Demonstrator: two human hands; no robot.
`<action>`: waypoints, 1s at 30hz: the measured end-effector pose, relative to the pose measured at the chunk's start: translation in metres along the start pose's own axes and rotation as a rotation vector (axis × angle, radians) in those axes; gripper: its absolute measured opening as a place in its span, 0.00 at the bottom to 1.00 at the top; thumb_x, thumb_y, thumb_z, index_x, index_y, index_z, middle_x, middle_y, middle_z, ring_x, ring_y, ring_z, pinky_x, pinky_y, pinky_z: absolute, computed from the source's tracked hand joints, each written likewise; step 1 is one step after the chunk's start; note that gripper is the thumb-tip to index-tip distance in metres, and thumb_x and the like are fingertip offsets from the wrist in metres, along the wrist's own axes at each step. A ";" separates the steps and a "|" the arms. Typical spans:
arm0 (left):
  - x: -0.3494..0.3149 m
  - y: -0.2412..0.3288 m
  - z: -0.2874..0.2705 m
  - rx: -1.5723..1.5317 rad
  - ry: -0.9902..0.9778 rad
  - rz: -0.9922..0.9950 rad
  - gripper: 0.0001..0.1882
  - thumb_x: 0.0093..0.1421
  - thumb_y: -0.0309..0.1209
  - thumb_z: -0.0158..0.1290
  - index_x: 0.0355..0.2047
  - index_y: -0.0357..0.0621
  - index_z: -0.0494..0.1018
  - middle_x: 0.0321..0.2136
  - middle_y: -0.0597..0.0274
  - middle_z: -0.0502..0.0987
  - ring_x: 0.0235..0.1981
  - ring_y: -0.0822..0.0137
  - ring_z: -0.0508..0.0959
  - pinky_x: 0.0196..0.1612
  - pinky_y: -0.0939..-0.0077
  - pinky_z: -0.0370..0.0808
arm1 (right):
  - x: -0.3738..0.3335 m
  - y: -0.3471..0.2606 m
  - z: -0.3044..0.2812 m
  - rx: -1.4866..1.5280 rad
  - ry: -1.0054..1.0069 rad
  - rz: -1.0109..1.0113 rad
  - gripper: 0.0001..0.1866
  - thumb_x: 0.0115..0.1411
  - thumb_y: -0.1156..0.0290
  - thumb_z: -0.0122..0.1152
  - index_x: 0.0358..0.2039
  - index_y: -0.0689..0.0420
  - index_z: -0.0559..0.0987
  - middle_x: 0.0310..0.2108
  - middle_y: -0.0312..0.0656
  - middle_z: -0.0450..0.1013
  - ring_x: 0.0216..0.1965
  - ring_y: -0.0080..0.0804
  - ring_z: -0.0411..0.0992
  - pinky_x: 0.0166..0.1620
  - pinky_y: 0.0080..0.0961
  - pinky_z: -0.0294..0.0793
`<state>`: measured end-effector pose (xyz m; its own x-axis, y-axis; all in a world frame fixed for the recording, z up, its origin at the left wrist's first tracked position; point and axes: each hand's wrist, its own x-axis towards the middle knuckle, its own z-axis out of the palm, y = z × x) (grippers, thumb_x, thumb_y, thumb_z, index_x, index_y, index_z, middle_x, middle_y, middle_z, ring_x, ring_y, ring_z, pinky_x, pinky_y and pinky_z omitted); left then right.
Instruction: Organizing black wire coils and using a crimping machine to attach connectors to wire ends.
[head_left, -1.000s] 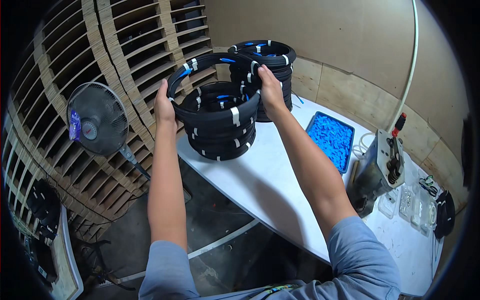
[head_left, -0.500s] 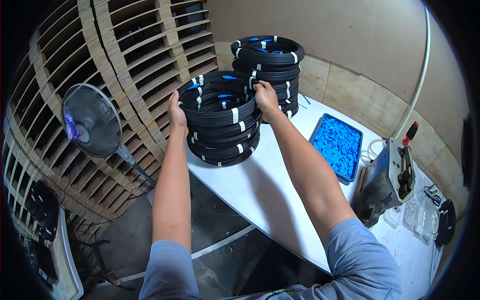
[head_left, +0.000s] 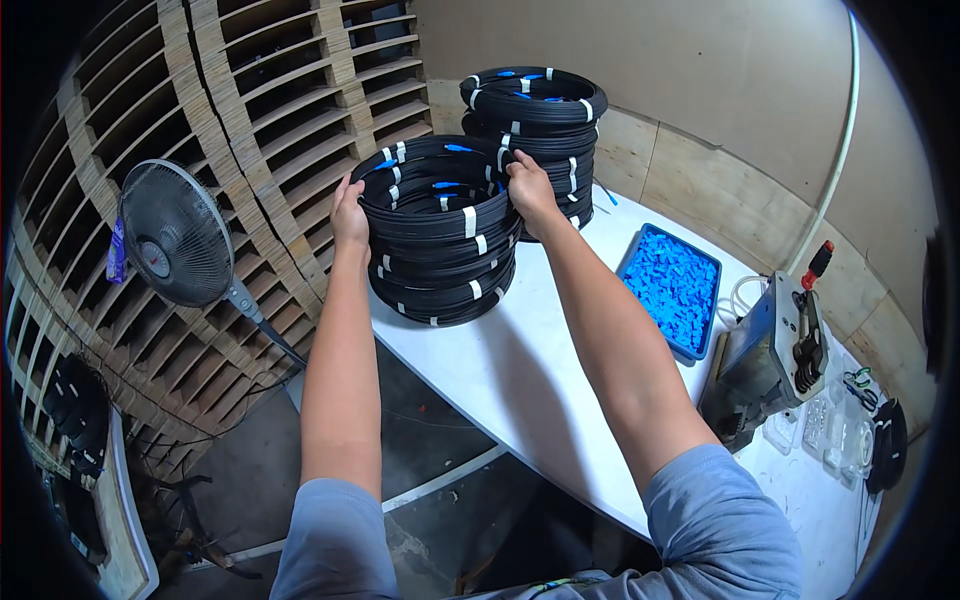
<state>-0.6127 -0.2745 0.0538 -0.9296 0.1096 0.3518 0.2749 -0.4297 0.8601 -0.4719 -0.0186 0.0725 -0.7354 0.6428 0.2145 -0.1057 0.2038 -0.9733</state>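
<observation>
A stack of black cable coils (head_left: 440, 232), bound with white tape, stands near the left end of the white table. Blue connectors show inside its upper rings. My left hand (head_left: 349, 215) grips the left side of the top coil, its fingertips at the rim. On the opposite side, my right hand (head_left: 532, 190) is closed on the same coil, thumb at the upper edge. Both arms reach forward, and the hands partly hide the coil's sides. Close behind stands a second, taller stack of similar coils (head_left: 535, 125).
A blue tray (head_left: 690, 352) full of small blue pieces lies right of the stacks. Beyond it are a metal machine (head_left: 765, 350), a red-handled screwdriver (head_left: 820, 262) and clear plastic boxes (head_left: 840, 440). A fan (head_left: 178, 232) and slotted wooden shelving (head_left: 290, 110) stand left.
My left fingers have curled further onto the top coil's rim. My right hand keeps its hold. The fan head has turned slightly, and the view has shifted a little.
</observation>
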 end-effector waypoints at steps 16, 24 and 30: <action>-0.020 0.015 0.015 0.086 0.076 0.021 0.34 0.64 0.38 0.53 0.69 0.37 0.65 0.64 0.50 0.70 0.66 0.59 0.67 0.69 0.71 0.57 | -0.006 -0.002 -0.001 0.012 0.017 -0.027 0.31 0.66 0.63 0.48 0.69 0.60 0.68 0.52 0.55 0.78 0.49 0.39 0.77 0.54 0.28 0.71; -0.024 0.018 0.017 0.091 0.089 0.028 0.33 0.63 0.37 0.52 0.68 0.39 0.66 0.64 0.49 0.71 0.67 0.58 0.67 0.69 0.72 0.57 | -0.008 -0.003 -0.005 -0.011 -0.012 -0.014 0.32 0.67 0.63 0.47 0.70 0.60 0.66 0.58 0.55 0.75 0.54 0.39 0.74 0.59 0.27 0.68; -0.027 0.018 0.017 0.128 0.086 0.014 0.34 0.63 0.38 0.52 0.68 0.40 0.67 0.68 0.48 0.66 0.70 0.56 0.63 0.71 0.70 0.54 | -0.018 -0.008 -0.003 -0.003 0.033 -0.072 0.31 0.68 0.64 0.47 0.71 0.58 0.66 0.60 0.55 0.74 0.56 0.41 0.74 0.61 0.28 0.67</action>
<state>-0.5784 -0.2702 0.0660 -0.9416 0.0247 0.3359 0.3120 -0.3119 0.8974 -0.4556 -0.0296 0.0761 -0.7037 0.6502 0.2865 -0.1555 0.2525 -0.9550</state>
